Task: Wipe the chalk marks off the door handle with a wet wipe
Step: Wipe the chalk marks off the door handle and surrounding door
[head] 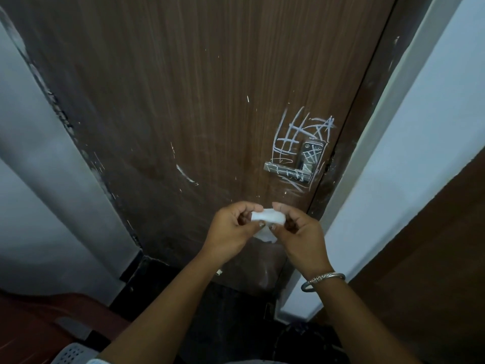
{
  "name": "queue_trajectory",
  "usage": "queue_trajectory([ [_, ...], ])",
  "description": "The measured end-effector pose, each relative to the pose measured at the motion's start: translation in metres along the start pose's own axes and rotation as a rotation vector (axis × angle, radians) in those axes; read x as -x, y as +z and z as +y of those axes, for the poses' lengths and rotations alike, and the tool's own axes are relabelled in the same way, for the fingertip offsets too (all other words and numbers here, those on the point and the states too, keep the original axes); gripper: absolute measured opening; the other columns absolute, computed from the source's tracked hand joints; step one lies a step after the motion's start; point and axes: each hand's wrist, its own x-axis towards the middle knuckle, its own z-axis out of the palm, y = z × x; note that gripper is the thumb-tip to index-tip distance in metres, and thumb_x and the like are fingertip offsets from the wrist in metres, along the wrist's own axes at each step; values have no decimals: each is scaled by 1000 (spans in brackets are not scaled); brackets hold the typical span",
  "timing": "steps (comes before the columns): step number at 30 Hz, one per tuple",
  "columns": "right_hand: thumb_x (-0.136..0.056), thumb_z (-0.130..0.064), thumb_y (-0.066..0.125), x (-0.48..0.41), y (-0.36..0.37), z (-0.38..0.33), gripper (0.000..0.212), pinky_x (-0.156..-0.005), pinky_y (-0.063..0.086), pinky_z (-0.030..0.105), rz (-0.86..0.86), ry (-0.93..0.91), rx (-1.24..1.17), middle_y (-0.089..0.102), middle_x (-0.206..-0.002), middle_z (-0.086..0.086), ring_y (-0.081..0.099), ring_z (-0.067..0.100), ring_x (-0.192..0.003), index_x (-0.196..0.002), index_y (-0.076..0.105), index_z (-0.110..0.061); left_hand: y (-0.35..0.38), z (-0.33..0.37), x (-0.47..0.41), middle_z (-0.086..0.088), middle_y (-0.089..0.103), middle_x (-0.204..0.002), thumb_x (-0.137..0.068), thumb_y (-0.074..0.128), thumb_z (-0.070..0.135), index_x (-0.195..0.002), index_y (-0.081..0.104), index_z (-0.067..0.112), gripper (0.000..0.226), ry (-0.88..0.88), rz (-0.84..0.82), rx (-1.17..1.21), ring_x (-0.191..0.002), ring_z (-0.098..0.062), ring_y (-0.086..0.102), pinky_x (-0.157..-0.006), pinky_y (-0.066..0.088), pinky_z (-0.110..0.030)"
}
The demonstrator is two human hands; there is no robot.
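The wet wipe (pixel 267 218) is a white, folded oblong, pinched at its ends by the left hand (pixel 231 232) and the right hand (pixel 299 229), below the door handle (pixel 288 172). The door handle is a horizontal metal lever on an upright plate. White chalk marks (pixel 296 132) cross both and the wood around them.

Both forearms are reaching in from six o'clock. The left hand (pixel 232 228) and the right hand (pixel 301 229), at its three o'clock, are facing each other with fingers curled, each pinching an end of the wet wipe (pixel 268 217).
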Motion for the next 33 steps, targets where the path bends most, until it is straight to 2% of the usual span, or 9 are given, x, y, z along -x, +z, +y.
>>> queue_trajectory([
  [3,-84,-4,66,-2,2,-3,35,-76,46,6,-4,-85,127,59,-99,-6,57,1,-90,-115,64,-20,-1,-2,-3,-4,59,-84,-78,69,4,-84,67,24,22,85,38,-69,-70,-5,56,-63,48,-15],
  [6,-82,-9,69,-5,6,-6,28,-72,41,2,-19,-109,204,47,-93,-10,50,-1,-86,-105,65,-25,-6,-5,-9,2,52,-89,-80,68,6,-81,64,27,21,108,54,-83,-78,-6,57,-70,51,-18],
  [13,-88,-3,59,-8,15,-9,26,-73,49,10,53,-106,98,64,-100,-6,60,4,-91,-101,62,-25,-7,-4,-16,-16,64,-77,-84,63,4,-95,47,30,32,59,-9,98,-66,-17,59,-60,50,-31],
  [17,-88,-5,60,-7,21,-11,31,-66,50,14,134,-125,24,62,-94,-8,60,1,-81,-97,53,-34,-12,-2,-22,-1,60,-72,-83,62,-1,-85,59,27,29,117,-91,65,-64,-12,54,-59,47,-26],
  [20,-87,-5,60,-6,25,-13,27,-65,46,14,195,-110,-20,64,-84,-7,60,6,-76,-87,59,-31,-15,1,-26,-8,67,-92,-74,69,-8,-92,64,24,37,57,-166,143,-79,-12,65,-65,54,-23],
  [23,-87,-5,60,-3,27,-14,31,-80,51,21,222,-86,-59,66,-103,-2,62,16,-98,-99,60,-33,-16,1,-29,-11,61,-106,-71,71,-10,-96,62,27,45,96,-194,126,-94,-18,65,-74,56,-26],
  [25,-89,-9,59,0,26,-15,30,-86,51,25,234,-92,-34,65,-112,0,61,16,-104,-110,57,-30,-16,0,-31,-4,58,-102,-71,73,-5,-94,64,28,41,152,-184,71,-94,-19,64,-77,56,-29],
  [29,-89,-12,61,1,19,-17,22,-69,49,14,263,-107,-18,69,-90,-11,64,5,-84,-93,64,-33,-10,-1,-37,7,51,-108,-73,75,4,-89,69,21,24,225,-155,-10,-101,-11,59,-78,53,-22],
  [33,-77,-12,74,-8,6,-12,32,-71,52,15,213,-79,4,68,-95,-6,64,5,-83,-97,65,-35,-1,3,-49,7,63,-99,-77,71,6,-85,68,23,18,247,-148,6,-90,-3,61,-71,49,-16],
])
